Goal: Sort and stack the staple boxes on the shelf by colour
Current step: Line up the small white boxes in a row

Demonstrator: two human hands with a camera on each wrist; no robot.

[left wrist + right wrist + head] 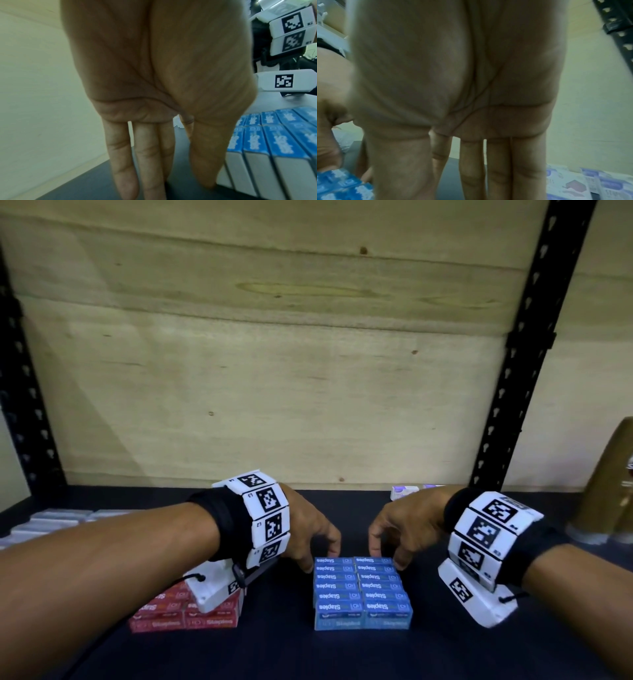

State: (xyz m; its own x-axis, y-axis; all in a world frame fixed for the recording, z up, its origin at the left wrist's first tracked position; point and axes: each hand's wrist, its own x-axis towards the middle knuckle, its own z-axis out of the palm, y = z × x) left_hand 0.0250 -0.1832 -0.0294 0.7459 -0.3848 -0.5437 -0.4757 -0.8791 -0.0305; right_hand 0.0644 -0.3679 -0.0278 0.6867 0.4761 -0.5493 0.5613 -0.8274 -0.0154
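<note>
The black shelf board [342, 655] is seen to carry three colour groups. The largest in view, a block of blue staple boxes [362, 594], is laid in two columns at the centre of the shelf. A block of red staple boxes [185, 616] is set to its left, partly hidden under the left wrist. A few purple-and-white staple boxes [404, 492] are left far back on the right, close to the plywood back wall [308, 354]. Some pale boxes at the far left edge are too blurred to be named. The step in hand is judged to be the squaring-up of the blue block: both hands are placed at its far end. The left hand [308, 534] is held with fingers straight and pointing down, and its thumb [211, 162] is seen touching or just beside the white end faces at the block's left side. The right hand [399, 530] is held likewise over the far right corner, fingers extended downward. Nothing is gripped by either hand. Whether the right fingertips are actually pressed on the boxes cannot be told. The blue and red groups appear to be sorted already. The next move is judged to call for a reach by the right hand to the purple-and-white boxes just beyond it, so that they may be gathered into their own stack without the blue block being nudged.
</note>
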